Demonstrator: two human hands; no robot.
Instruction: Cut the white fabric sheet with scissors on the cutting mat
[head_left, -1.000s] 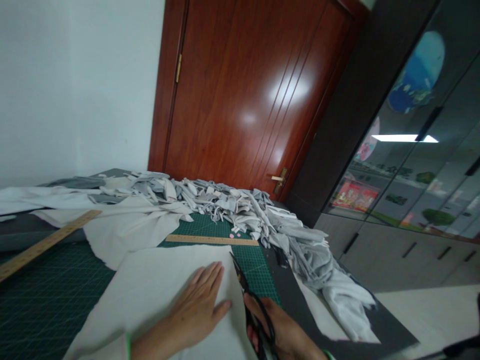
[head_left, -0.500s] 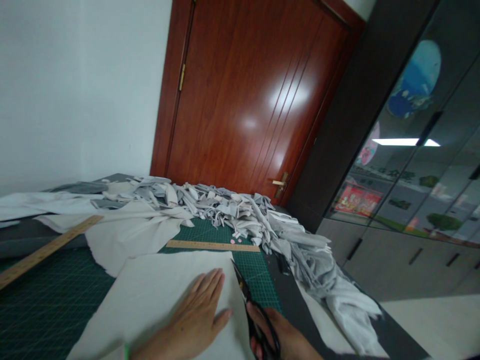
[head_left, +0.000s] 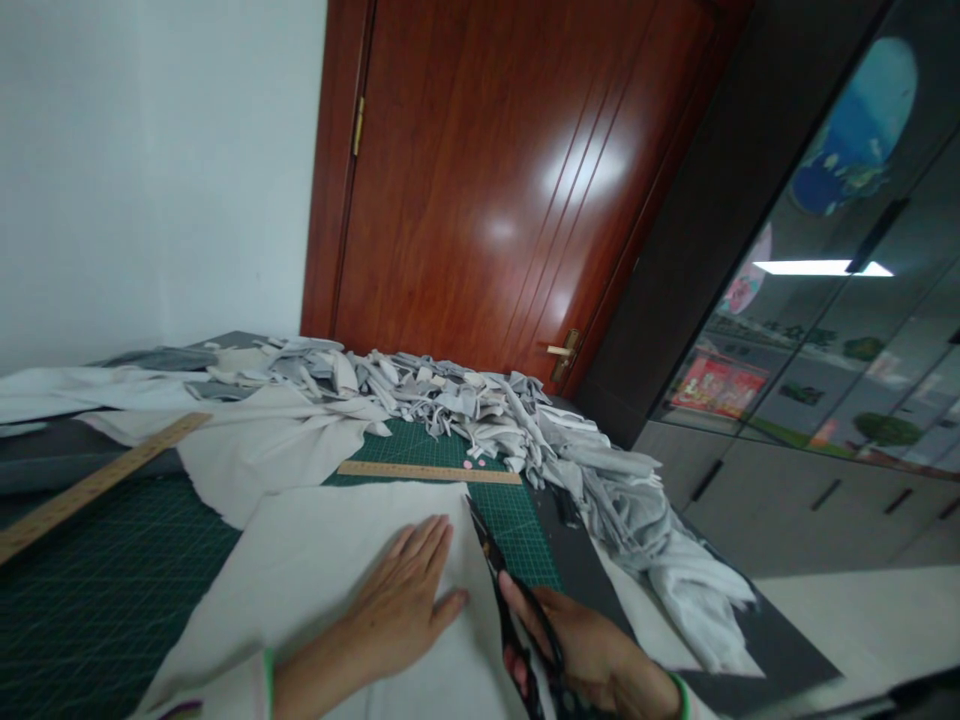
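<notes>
Cloth [head_left: 330,560], a pale sheet, lies flat on the green cutting mat [head_left: 97,590] at the near edge of the table. The left hand [head_left: 405,605] rests on it palm down, fingers spread and pressing the sheet to the mat. Just to its right, the right hand [head_left: 592,650] grips black scissors [head_left: 499,580], fingers closed through the handles, the blades running along the cloth's right edge and pointing away from the person. A short ruler [head_left: 429,472] lies across the mat just beyond the sheet; a longer ruler [head_left: 97,482] lies at left. Grey scraps [head_left: 525,420] are heaped along the table's far side, before a red-brown door [head_left: 495,180].
</notes>
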